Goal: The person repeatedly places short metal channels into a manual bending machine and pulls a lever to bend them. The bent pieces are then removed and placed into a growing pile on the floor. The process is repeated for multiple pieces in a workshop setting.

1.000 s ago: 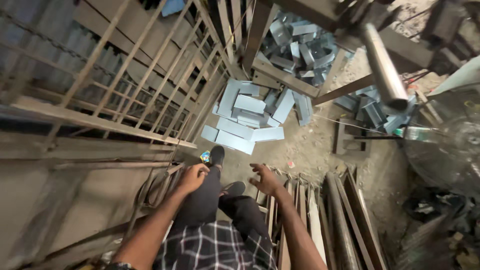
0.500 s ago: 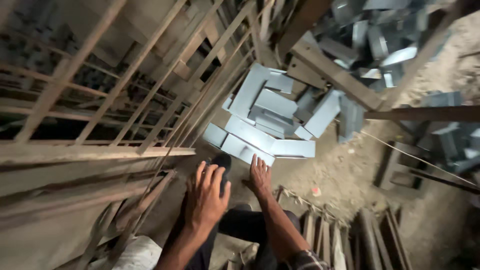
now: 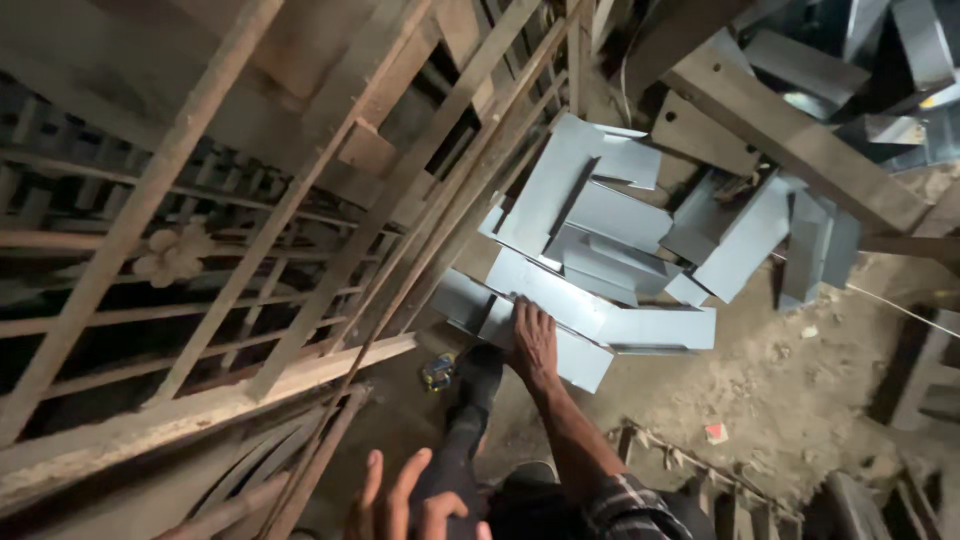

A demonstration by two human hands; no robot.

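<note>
My right hand [image 3: 535,338] reaches forward and rests on a long folded grey metal sheet [image 3: 620,318] at the near edge of a pile of similar grey sheet pieces [image 3: 600,215] on the dirt floor. Its fingers curl over that sheet's edge. My left hand [image 3: 405,503] hovers low at the bottom of the view, fingers spread, holding nothing, above my dark trouser leg and dark shoe [image 3: 480,368].
A rusty metal grille of bars [image 3: 300,200] leans along the left side. A thick beam [image 3: 790,140] crosses above the pile at upper right, with more grey pieces [image 3: 900,60] behind. A small colourful object [image 3: 438,372] and a red scrap [image 3: 716,432] lie on the ground.
I have leaned closer to the pile. My right hand moved forward onto the near grey sheet, and my left hand dropped back toward the bottom of the view.
</note>
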